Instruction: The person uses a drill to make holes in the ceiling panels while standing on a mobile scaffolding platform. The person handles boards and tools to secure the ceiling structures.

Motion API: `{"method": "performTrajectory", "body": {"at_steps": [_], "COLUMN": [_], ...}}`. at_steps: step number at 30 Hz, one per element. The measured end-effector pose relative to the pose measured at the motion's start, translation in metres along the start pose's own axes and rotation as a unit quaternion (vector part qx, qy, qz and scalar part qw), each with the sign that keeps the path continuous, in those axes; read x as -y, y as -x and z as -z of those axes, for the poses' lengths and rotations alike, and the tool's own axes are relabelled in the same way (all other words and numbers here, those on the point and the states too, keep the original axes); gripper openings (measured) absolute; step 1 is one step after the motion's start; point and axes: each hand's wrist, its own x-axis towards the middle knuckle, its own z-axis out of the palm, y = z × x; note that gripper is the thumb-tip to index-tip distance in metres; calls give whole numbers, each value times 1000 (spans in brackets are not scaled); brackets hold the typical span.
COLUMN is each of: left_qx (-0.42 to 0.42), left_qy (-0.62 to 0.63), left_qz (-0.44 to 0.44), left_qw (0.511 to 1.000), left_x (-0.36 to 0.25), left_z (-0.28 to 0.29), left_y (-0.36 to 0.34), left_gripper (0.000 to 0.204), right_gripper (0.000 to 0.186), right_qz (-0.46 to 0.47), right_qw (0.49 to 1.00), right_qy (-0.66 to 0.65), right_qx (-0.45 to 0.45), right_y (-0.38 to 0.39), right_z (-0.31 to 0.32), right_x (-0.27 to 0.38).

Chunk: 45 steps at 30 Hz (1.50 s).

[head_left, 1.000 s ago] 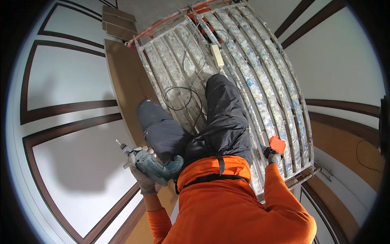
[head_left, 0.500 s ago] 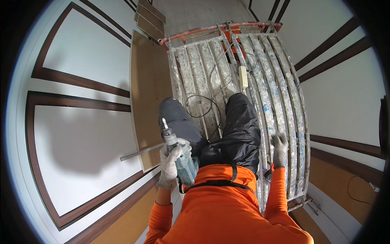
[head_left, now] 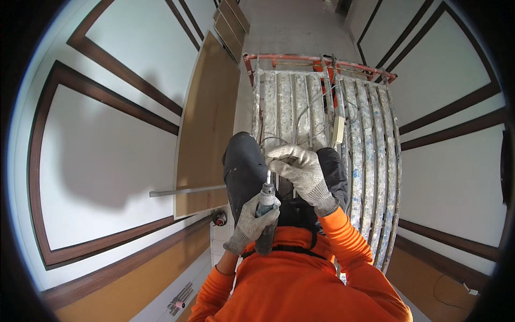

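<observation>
My gloved left hand [head_left: 252, 220] grips a teal and dark power drill [head_left: 266, 236] held at my lap, with its pale bit [head_left: 268, 177] pointing away from me. My gloved right hand [head_left: 303, 177] is bent over the bit's tip, fingertips closed at it; whether they pinch the bit or some small piece is unclear. My dark-trousered legs lie under both hands on a paint-splattered slatted scaffold platform [head_left: 369, 161]. A cream power strip [head_left: 338, 130] with a grey cable rests beyond my right knee.
A tall brown board [head_left: 201, 123] lies along the left, crossed by a metal strip [head_left: 185, 191]. Smaller boards [head_left: 228, 29] are at the back. Panelled walls stand either side. A red rail [head_left: 287, 58] edges the platform's far end. A corded plug [head_left: 472, 291] is at lower right.
My left hand has turned the drill from pointing left to pointing away from me. My right hand, earlier holding an orange-and-black object at my right side, has moved inward to the bit.
</observation>
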Motion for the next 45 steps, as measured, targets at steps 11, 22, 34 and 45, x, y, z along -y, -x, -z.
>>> {"method": "performTrajectory", "body": {"at_steps": [11,22,34,45], "left_qx": [31,44,43,34], "left_qy": [-63,5,-21,60], "left_qz": [2,9,2,5], "left_qw": [997,999,999,998], "left_x": [-6,-8,-2,2], "left_z": [14,15,18,25], "left_y": [-9,-6,-9,-2], "left_gripper": [22,16,22,18], "right_gripper": [30,29,29,44], "right_qz": [-58,-78,-93,-204], "right_qw": [998,996,992,972], "right_qy": [2,24,74,32], "right_qx": [-9,45,44,107], "right_y": [-4,-11,-7,-5], "right_z": [-4,3,4,14], "right_x": [-7,-2,0,-28]}}
